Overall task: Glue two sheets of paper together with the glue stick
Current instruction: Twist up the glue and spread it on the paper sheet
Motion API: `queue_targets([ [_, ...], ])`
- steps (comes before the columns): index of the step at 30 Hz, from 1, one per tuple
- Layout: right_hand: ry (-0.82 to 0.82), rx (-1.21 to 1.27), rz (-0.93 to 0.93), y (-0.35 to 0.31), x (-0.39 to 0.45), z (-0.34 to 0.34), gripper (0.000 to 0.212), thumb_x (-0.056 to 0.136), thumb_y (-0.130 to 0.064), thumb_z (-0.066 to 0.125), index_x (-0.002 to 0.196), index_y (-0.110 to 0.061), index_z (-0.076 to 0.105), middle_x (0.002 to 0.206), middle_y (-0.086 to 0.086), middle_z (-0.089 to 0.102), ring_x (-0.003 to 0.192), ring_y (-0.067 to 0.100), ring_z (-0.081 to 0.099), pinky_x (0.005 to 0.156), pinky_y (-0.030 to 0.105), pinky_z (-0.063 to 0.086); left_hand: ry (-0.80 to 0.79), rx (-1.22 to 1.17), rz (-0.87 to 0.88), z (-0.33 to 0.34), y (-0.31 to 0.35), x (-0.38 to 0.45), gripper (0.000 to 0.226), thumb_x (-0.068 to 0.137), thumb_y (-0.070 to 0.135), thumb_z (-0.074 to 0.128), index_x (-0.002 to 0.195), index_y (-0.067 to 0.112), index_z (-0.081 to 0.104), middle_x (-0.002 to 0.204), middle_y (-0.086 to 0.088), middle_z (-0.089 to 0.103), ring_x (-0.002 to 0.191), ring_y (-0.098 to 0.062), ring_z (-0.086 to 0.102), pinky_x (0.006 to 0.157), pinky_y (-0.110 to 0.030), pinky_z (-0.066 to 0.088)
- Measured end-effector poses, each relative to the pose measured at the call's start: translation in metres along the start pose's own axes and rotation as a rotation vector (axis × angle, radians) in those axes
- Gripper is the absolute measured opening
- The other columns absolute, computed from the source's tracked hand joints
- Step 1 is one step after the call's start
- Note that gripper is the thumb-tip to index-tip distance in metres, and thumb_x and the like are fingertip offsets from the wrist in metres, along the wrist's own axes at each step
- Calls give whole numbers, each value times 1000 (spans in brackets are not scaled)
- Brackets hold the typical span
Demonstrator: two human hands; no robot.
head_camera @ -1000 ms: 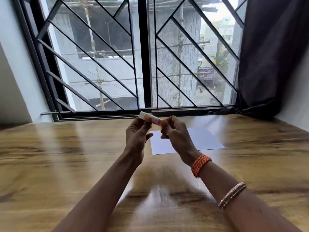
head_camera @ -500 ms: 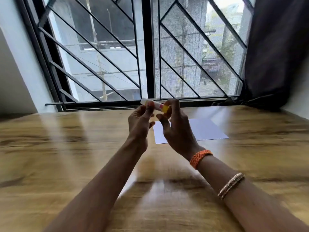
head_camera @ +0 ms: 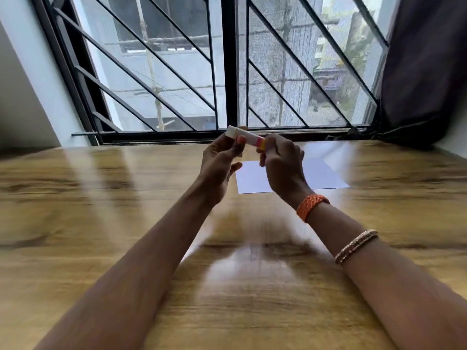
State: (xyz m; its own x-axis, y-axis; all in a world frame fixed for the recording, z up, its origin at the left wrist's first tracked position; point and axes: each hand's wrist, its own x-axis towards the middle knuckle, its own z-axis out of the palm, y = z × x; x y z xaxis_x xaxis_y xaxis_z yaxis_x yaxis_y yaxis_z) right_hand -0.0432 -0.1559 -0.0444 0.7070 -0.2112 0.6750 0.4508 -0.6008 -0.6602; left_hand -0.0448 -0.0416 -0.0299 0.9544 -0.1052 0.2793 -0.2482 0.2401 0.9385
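A small glue stick [head_camera: 246, 136], white with a pink and yellow band, is held level in the air above the far middle of the wooden table [head_camera: 101, 223]. My left hand [head_camera: 219, 160] pinches its white left end. My right hand [head_camera: 283, 165] grips its yellow right end, which is partly hidden by the fingers. White paper [head_camera: 321, 176] lies flat on the table just beyond and below both hands; I cannot tell whether it is one sheet or two stacked.
A barred window [head_camera: 227, 72] runs along the table's far edge. A dark curtain [head_camera: 424, 72] hangs at the far right. A white wall [head_camera: 22, 84] closes the left side. Orange and beaded bracelets sit on my right wrist.
Both hands stay on the glue stick and the right fingers have shifted along its yellow end. The view has tilted, so hands and paper sit lower relative to the window.
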Motion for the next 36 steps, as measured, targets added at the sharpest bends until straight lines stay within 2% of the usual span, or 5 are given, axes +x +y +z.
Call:
queue_targets([
  [6, 20, 459, 304, -21, 3, -2, 57, 101, -28, 29, 47, -14, 38, 38, -3, 39, 35, 11, 38, 48, 28, 32, -79, -12, 62, 1, 5, 4, 11, 88, 24, 57, 89, 28, 67, 72, 12, 59, 69, -8, 41, 70, -29, 33],
  [13, 123, 158, 1, -15, -5, 4, 25, 96, -38, 40, 91, -15, 45, 64, -5, 59, 68, 31, 64, 75, 54, 49, 146, 58, -10, 7, 4, -1, 13, 85, 31, 62, 75, 24, 64, 59, 18, 56, 66, -8, 40, 65, -27, 35],
  [19, 80, -212, -498, -7, -11, 3, 24, 87, -14, 53, 107, -15, 39, 92, 4, 61, 83, 22, 55, 77, 35, 29, 249, -12, -92, 9, 12, -4, 27, 81, 49, 61, 71, 24, 63, 78, 10, 62, 75, -12, 43, 66, -28, 35],
  [30, 247, -515, -430, -8, -1, -6, 6, 82, -16, 57, 84, -10, 58, 68, 7, 63, 71, 29, 59, 76, 38, 26, 158, -101, -171, 14, 21, -8, 16, 88, 38, 55, 81, 25, 62, 80, 14, 60, 79, -8, 46, 66, -25, 36],
  [36, 42, 641, 224, -17, 6, -8, 58, 99, -27, 40, 41, -21, 41, 37, -10, 36, 36, 8, 33, 46, 22, 31, -21, -129, -56, 21, 18, -11, 13, 92, 26, 51, 86, 27, 62, 66, 19, 63, 72, -8, 43, 68, -26, 35],
])
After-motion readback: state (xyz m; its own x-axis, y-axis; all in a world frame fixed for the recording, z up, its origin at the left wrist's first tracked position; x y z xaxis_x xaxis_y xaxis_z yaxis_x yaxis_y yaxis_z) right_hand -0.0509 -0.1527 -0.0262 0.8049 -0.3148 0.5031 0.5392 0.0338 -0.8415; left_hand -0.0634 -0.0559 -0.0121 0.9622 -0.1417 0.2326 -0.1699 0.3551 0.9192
